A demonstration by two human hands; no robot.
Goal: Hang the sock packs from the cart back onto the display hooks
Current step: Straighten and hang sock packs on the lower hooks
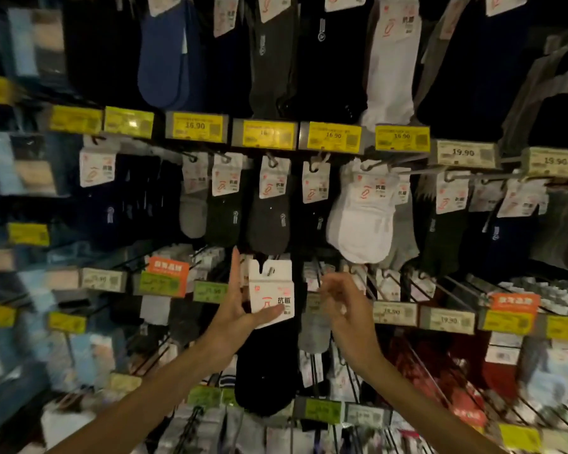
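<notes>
A black sock pack (266, 365) with a white header card (271, 293) hangs in front of the display, in the middle of the view. My left hand (240, 309) holds that card, thumb pressed across its front and fingers behind it. My right hand (341, 309) hovers just right of the card with loosely curled fingers, holding nothing. Metal display hooks (387, 172) stick out above, carrying white socks (361, 214) and dark grey socks (266, 217). The cart is out of view.
Rows of hanging sock packs fill the wall. Yellow price tags (333, 136) line the rail above, and more grey tags (394, 312) sit at hand height. Long wire hooks (440, 371) jut out at lower right with red packs (466, 365).
</notes>
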